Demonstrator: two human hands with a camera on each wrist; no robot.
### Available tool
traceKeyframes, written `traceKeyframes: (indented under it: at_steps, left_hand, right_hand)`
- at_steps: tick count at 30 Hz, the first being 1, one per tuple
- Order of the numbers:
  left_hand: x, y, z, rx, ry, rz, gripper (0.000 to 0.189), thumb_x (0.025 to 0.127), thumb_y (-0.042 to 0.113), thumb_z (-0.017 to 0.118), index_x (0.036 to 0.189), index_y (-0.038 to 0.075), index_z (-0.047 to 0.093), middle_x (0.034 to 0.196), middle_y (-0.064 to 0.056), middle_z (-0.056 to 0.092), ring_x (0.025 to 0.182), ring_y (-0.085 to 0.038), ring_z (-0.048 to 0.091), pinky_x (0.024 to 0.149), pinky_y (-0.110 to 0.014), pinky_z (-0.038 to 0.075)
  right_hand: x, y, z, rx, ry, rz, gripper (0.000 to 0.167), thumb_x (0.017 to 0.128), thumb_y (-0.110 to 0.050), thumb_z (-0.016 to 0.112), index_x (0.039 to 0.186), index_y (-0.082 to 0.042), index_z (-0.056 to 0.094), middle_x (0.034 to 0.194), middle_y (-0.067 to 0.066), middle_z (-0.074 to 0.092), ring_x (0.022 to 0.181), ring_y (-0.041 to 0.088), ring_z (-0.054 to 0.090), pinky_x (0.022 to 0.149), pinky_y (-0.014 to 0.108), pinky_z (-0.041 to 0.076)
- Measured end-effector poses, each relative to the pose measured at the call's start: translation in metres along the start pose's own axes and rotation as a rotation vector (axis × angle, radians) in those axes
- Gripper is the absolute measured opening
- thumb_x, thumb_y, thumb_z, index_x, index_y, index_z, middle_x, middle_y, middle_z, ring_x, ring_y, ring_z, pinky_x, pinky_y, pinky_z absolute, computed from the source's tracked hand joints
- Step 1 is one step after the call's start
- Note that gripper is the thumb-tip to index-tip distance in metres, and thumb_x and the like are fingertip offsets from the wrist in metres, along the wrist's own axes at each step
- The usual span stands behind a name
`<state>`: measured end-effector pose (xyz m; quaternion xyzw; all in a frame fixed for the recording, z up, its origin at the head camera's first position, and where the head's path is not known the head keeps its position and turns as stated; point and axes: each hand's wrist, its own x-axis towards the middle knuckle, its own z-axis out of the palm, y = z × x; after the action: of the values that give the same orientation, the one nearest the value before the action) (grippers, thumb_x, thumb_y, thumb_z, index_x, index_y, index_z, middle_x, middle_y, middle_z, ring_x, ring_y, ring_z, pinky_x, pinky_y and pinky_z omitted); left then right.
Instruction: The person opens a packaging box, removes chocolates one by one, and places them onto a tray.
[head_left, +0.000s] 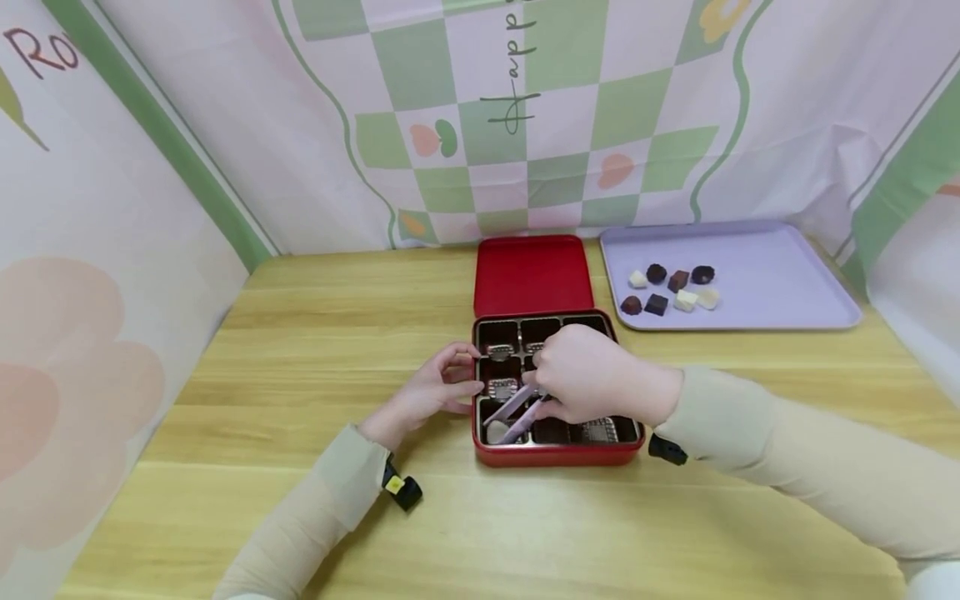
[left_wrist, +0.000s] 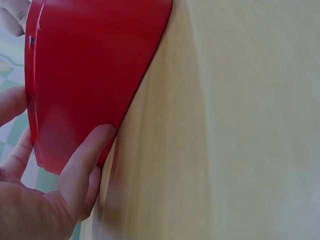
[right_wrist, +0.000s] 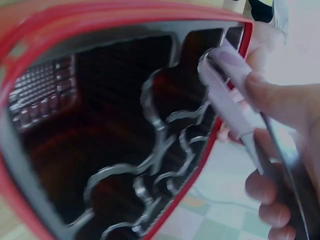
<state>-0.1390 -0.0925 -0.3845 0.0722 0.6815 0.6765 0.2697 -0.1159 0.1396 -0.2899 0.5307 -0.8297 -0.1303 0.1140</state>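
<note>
A red tin box (head_left: 557,455) with a dark divided insert (head_left: 551,430) sits on the table. My right hand (head_left: 588,375) grips a pair of tongs with lilac tips (right_wrist: 225,102). Those tips reach down into the box's front-left compartment, where a pale round piece (head_left: 497,432) shows by them. At the box's left wall rests my left hand (head_left: 431,390), fingers spread. The left wrist view has its thumb (left_wrist: 82,160) against the red side and other fingertips near the upper rim. My right hand covers part of the middle compartments.
Behind the box lies its red lid (head_left: 532,275), opened back. A lilac tray (head_left: 787,279) at the back right holds several dark, brown and white chocolates (head_left: 678,281). Patterned cloth (head_left: 555,167) hangs along the table's back edge.
</note>
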Motion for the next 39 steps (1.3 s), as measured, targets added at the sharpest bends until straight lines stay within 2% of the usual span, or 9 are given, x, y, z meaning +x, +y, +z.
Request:
traceKeyframes:
  at_steps: [5, 14, 19, 25, 31, 36, 39]
  left_hand:
    - [0.0, -0.001, 0.0, 0.0, 0.009, -0.004, 0.042, 0.087, -0.007, 0.058, 0.124, 0.005, 0.042, 0.132, -0.022, 0.043, 0.105, -0.023, 0.055, 0.077, -0.047, 0.059]
    - [0.0, 0.001, 0.0, 0.01, 0.006, 0.0, 0.04, 0.087, -0.006, 0.058, 0.122, 0.006, 0.043, 0.131, -0.021, 0.044, 0.103, -0.023, 0.056, 0.076, -0.046, 0.059]
    - [-0.001, 0.002, 0.001, 0.009, 0.013, -0.007, 0.04, 0.087, -0.006, 0.058, 0.122, 0.005, 0.042, 0.131, -0.022, 0.044, 0.103, -0.022, 0.056, 0.076, -0.047, 0.059]
    - [-0.003, 0.003, 0.001, 0.014, 0.012, -0.01, 0.04, 0.087, -0.006, 0.058, 0.123, 0.004, 0.042, 0.133, -0.023, 0.043, 0.102, -0.023, 0.056, 0.077, -0.046, 0.059]
    - [-0.003, 0.002, -0.001, 0.015, 0.007, -0.021, 0.039, 0.087, -0.006, 0.058, 0.122, 0.005, 0.043, 0.132, -0.021, 0.044, 0.104, -0.024, 0.056, 0.077, -0.046, 0.059]
    - [-0.002, 0.003, -0.001, 0.014, 0.0, -0.019, 0.039, 0.087, -0.006, 0.058, 0.121, 0.006, 0.044, 0.132, -0.021, 0.044, 0.107, -0.025, 0.056, 0.078, -0.047, 0.059]
    - [-0.003, 0.004, -0.001, 0.009, -0.007, -0.017, 0.04, 0.087, -0.006, 0.057, 0.123, 0.004, 0.043, 0.133, -0.022, 0.043, 0.109, -0.027, 0.055, 0.079, -0.047, 0.058]
  right_hand:
    - [-0.001, 0.005, 0.009, 0.044, 0.015, -0.002, 0.028, 0.076, -0.051, 0.071, 0.081, -0.023, 0.07, 0.058, -0.009, 0.055, 0.053, 0.013, 0.054, 0.046, 0.032, 0.045]
    - [-0.004, 0.014, 0.026, 0.146, 0.101, -0.032, 0.029, 0.074, -0.048, 0.075, 0.089, -0.023, 0.075, 0.064, -0.011, 0.06, 0.06, 0.012, 0.059, 0.051, 0.03, 0.049]
    - [-0.008, 0.018, 0.033, 0.193, 0.141, -0.033, 0.03, 0.073, -0.048, 0.075, 0.09, -0.023, 0.076, 0.064, -0.011, 0.059, 0.059, 0.01, 0.059, 0.049, 0.029, 0.048]
    - [-0.018, 0.024, 0.046, 0.291, 0.211, -0.009, 0.032, 0.072, -0.045, 0.077, 0.093, -0.021, 0.076, 0.077, -0.006, 0.071, 0.069, 0.011, 0.066, 0.056, 0.031, 0.054]
    - [-0.03, 0.026, 0.058, 0.414, 0.266, 0.018, 0.034, 0.076, -0.04, 0.075, 0.096, -0.014, 0.076, 0.08, 0.0, 0.073, 0.07, 0.012, 0.067, 0.057, 0.03, 0.055]
    - [-0.037, 0.023, 0.058, 0.415, 0.323, 0.042, 0.035, 0.079, -0.043, 0.072, 0.096, -0.014, 0.076, 0.081, 0.002, 0.073, 0.071, 0.014, 0.068, 0.056, 0.03, 0.054]
    - [-0.043, 0.022, 0.056, 0.404, 0.333, 0.103, 0.038, 0.081, -0.048, 0.069, 0.097, -0.014, 0.077, 0.083, 0.004, 0.074, 0.072, 0.016, 0.069, 0.055, 0.031, 0.055]
